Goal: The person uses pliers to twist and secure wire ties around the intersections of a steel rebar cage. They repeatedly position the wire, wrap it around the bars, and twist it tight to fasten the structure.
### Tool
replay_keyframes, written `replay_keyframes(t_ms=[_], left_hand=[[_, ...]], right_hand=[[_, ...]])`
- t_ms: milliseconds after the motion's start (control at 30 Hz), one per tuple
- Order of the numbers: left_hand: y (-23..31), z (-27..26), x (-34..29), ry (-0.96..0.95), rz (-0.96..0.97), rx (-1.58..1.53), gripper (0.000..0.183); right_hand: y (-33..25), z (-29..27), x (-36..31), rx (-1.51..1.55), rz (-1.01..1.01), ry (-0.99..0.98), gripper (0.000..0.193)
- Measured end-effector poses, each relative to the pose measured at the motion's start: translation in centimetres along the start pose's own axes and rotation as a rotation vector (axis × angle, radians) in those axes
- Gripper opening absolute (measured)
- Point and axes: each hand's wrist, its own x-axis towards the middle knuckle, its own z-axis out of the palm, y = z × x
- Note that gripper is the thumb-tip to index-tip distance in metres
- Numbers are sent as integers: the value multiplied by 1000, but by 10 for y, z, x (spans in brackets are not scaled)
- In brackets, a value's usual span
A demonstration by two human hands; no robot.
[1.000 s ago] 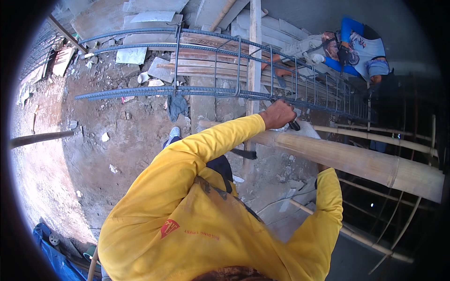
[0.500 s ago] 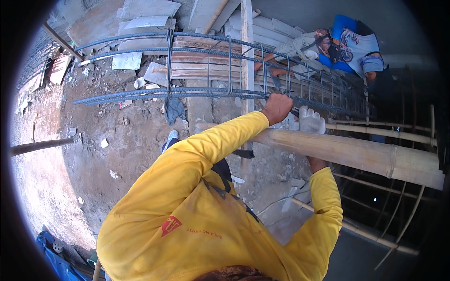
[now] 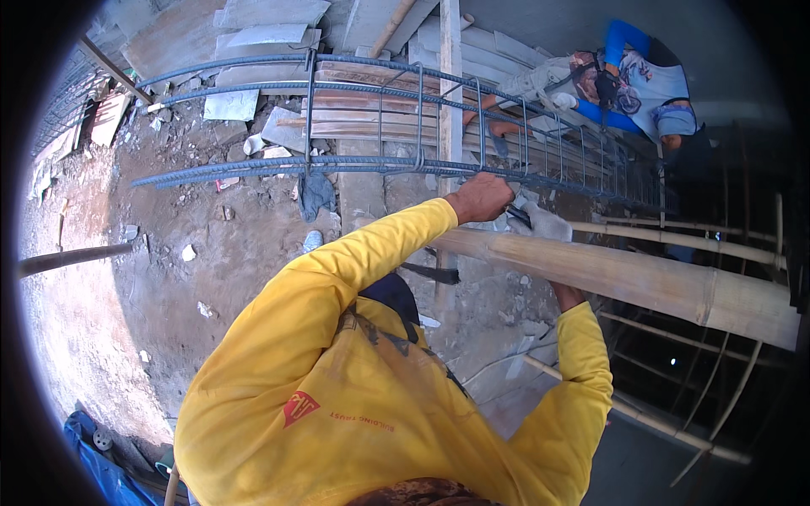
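My bare left hand (image 3: 483, 197) is closed just below the lower bars of a rebar cage (image 3: 371, 164); what its fingers grip is hidden. Close beside it, my right hand (image 3: 548, 225), in a pale glove, is closed on a dark-handled hand tool (image 3: 518, 216), seemingly pincers. The tool's tip lies by the left hand's fingers, near the bars, and cannot be made out clearly. My right forearm passes beneath a thick bamboo pole (image 3: 641, 280), and the right hand shows on its far side. A dark cloth (image 3: 316, 197) hangs from the cage's lower bars, left of my hands.
Across the cage a person in blue sleeves (image 3: 626, 84) sits or crouches at the upper right. An upright timber post (image 3: 450, 84) stands at the cage. Planks (image 3: 354, 118) lie behind it. Thinner bamboo poles (image 3: 692, 243) cross at right. Rubble and broken sheets (image 3: 232, 104) litter the ground.
My left hand has shifted slightly left and down, away from the bars. The right hand has dropped a little and turned, and the dark tool shows more. The foot below has moved partly under my arm.
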Motion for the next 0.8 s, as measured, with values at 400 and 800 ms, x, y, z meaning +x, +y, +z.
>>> replay_keyframes(t_ms=[400,800], left_hand=[[-7,-81,-130,639,-515,-497,16],[137,7,-130,-587,-309,-1404,36]], right_hand=[[31,123,-141,795,433,628,28],[-180,129,-271,2129,493,684,48]])
